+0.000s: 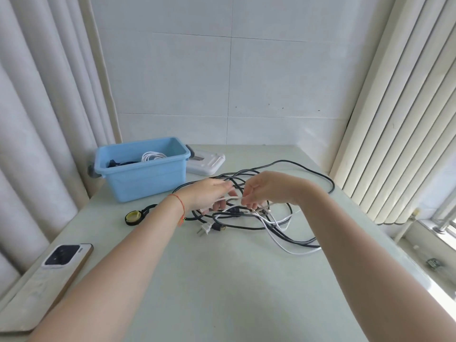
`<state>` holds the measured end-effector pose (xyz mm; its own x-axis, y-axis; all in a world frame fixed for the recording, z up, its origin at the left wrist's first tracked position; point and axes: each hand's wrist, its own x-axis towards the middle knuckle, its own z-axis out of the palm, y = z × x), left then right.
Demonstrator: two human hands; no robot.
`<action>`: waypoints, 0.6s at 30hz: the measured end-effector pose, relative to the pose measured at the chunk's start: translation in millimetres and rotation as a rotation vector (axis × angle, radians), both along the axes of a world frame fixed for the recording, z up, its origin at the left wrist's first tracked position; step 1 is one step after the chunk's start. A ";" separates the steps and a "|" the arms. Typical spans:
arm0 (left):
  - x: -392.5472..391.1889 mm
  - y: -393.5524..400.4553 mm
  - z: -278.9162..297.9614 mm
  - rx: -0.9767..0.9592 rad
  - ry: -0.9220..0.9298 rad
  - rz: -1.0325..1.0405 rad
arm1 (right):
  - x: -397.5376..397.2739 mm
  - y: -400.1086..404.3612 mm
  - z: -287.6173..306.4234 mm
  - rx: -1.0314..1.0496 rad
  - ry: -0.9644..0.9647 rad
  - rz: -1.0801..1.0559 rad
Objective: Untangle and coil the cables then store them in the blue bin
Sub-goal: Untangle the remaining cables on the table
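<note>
2 hands work above the tangle: the left hand [209,193] and right hand [259,191] both pinch a white cable [286,249] lying among black cables [308,169] on the table [222,280]. Best to feed it out loop by loop, not yank. The blue bin [140,169] stands left, already holding coils. No writing is legible.

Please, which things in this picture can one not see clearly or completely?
Head view:
- Floor of the blue bin: hidden by its front wall; only a white coil and a dark cable show.
- White box: partly behind the bin.
- Tangled cables: both hands cover the middle.
- Fingers of the left hand and the right hand: blurred.
</note>
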<state>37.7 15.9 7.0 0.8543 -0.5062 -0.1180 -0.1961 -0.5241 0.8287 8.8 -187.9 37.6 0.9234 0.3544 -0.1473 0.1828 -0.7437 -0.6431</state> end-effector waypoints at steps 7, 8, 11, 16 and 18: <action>-11.5 -6.4 4.4 -0.540 0.484 -0.087 | -4.1 -9.5 1.2 0.263 -0.020 -0.027; -12.5 -5.9 3.7 -0.623 0.546 -0.088 | -4.9 -9.6 0.3 0.303 -0.030 -0.056; -18.4 -5.3 2.4 -0.751 0.657 -0.146 | -6.1 -8.0 -4.4 0.416 -0.054 -0.122; -17.6 -5.9 1.7 -0.902 0.729 -0.170 | -5.1 -8.2 -7.3 0.443 -0.127 -0.256; -16.7 -2.3 1.6 -0.932 0.769 -0.191 | -1.7 -11.2 -9.7 0.441 -0.182 -0.340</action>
